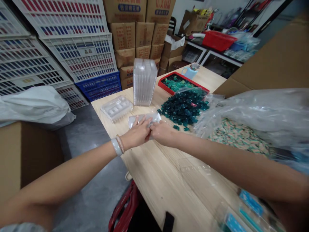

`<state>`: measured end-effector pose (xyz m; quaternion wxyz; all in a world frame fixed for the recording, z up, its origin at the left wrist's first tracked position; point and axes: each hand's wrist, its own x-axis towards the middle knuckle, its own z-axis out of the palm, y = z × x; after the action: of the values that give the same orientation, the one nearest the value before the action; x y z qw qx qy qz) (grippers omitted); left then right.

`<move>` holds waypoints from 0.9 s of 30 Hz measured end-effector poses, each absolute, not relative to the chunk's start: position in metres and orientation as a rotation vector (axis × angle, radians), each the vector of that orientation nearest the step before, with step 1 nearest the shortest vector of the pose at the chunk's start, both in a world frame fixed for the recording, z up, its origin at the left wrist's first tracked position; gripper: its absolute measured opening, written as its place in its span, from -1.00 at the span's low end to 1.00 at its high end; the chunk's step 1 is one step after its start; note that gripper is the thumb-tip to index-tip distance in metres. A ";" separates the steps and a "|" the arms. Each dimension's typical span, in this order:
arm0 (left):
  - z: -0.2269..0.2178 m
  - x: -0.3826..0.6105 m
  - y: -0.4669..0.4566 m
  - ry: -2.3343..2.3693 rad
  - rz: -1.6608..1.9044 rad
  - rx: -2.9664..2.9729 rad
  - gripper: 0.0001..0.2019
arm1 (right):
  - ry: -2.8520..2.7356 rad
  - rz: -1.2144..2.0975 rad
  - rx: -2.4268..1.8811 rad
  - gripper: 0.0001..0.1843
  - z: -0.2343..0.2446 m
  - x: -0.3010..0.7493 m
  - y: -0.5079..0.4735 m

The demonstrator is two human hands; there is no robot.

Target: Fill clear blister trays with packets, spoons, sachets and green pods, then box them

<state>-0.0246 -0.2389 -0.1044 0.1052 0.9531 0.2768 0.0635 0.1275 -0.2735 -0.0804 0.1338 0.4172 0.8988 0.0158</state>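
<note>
Both of my hands meet on a small clear plastic tray (145, 118) lying on the wooden table (164, 180). My left hand (137, 132), with a bangle and a bead bracelet at the wrist, lies on the tray with its fingers pressed down on it. My right hand (162, 132) pinches the tray's right end with closed fingers. Just right of the hands lies a heap of dark green square pieces (184, 108) on clear plastic. Another clear tray (116, 108) lies to the left, and a tall stack of clear trays (144, 82) stands behind.
A red tray (166, 84) with lighter green pieces and a blue cup (190, 71) sit at the table's far end. A big clear bag of small packets (243, 129) lies at right. Cardboard boxes (142, 32) and plastic crates (79, 54) stand behind. A red stool (123, 209) is below the table edge.
</note>
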 end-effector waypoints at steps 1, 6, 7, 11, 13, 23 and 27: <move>-0.093 -0.027 -0.247 0.839 0.242 2.810 -0.85 | 2.595 0.087 1.231 -0.77 -0.072 0.126 -0.285; -0.079 -0.048 -0.332 0.596 0.380 2.842 -0.89 | 2.695 0.073 1.108 -0.81 -0.065 0.126 -0.382; -0.092 -0.049 -0.351 0.578 0.323 2.819 -0.88 | 2.697 0.013 1.071 -0.83 -0.078 0.127 -0.399; -0.157 -0.042 -0.391 0.651 0.151 2.726 -0.72 | 2.674 -0.133 1.094 -0.84 -0.147 0.150 -0.437; -0.168 -0.038 -0.376 0.626 0.212 2.719 -0.64 | 2.664 -0.144 1.191 -0.85 -0.164 0.169 -0.443; -0.110 -0.032 -0.191 0.898 0.168 2.651 -0.61 | 2.898 -0.373 1.476 -0.82 -0.102 0.155 -0.260; -0.115 -0.034 -0.186 0.851 0.177 2.654 -0.68 | 2.960 -0.770 1.290 -0.92 -0.120 0.158 -0.216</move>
<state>-0.0343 -0.1856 -0.1149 0.1736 0.9359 0.3002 0.0624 0.1578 -0.2160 -0.1195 -0.0890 0.3869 0.8882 -0.2311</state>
